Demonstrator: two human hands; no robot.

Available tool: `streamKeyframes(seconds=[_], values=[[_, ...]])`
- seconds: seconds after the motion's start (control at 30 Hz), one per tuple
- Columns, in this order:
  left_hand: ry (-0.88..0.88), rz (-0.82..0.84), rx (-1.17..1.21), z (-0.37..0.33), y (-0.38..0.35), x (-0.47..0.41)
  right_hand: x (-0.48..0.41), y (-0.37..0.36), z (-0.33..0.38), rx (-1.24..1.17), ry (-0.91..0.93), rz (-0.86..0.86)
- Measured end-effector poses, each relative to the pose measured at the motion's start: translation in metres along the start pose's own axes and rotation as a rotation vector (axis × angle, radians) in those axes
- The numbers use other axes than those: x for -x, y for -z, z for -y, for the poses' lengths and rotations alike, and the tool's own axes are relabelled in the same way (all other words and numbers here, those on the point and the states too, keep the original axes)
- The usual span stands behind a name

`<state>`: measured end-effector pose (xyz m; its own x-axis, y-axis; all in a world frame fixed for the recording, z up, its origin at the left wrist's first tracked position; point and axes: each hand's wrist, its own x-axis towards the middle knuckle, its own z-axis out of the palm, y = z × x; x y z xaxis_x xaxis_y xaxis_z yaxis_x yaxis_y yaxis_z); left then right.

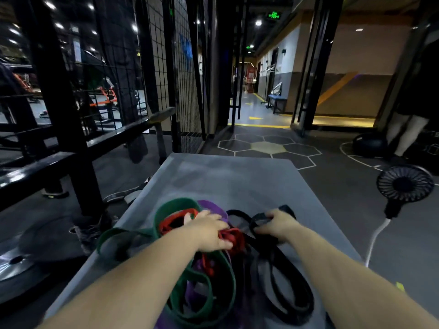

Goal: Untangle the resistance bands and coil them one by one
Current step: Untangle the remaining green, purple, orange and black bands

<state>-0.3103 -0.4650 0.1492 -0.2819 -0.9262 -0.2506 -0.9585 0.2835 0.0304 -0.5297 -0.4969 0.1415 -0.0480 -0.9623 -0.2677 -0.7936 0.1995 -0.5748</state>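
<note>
Grip: left hand point(209, 230) clutches red band point(234, 241) | right hand point(278, 224) clasps flat black band point(238, 213)

1. Green band point(171, 205): wide, flat loop, the largest. It sprawls from the left edge of the grey mat point(225, 176) round the far side of the heap and back to the near edge.
2. Red band point(234, 238): narrow, bunched at the heap's centre within the green loop, gripped by the left hand point(209, 231).
3. Purple band point(213, 207): wide, mostly buried, showing at the far and near ends.
4. Black band point(306, 300): narrow loops on the right, with the far end held in the right hand point(276, 224). Whether there is one band or several cannot be told.
</note>
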Motion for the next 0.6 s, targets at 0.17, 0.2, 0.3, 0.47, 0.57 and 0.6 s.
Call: streamKeyframes(seconds=[0.17, 0.2, 0.3, 0.47, 0.57, 0.6], values=[[0.104, 0.01, 0.096, 0.017, -0.029, -0.002, -0.011, -0.041, -0.026, 0.193, -0.118, -0.026], [0.12, 0.026, 0.105, 0.02, -0.033, 0.0, -0.014, -0.045, -0.027, 0.235, -0.128, -0.035], [0.136, 0.041, 0.115, 0.027, -0.046, 0.002, -0.018, -0.056, -0.02, 0.277, -0.136, -0.033], [0.153, 0.029, 0.143, 0.025, -0.045, 0.001, -0.017, -0.064, -0.014, 0.144, -0.142, -0.101], [0.155, -0.021, 0.168, 0.02, -0.038, 0.003, -0.005, -0.057, -0.017, -0.012, -0.118, -0.144], [0.155, -0.052, 0.178, 0.019, -0.036, 0.004, 0.001, -0.054, -0.018, -0.071, -0.092, -0.158]])
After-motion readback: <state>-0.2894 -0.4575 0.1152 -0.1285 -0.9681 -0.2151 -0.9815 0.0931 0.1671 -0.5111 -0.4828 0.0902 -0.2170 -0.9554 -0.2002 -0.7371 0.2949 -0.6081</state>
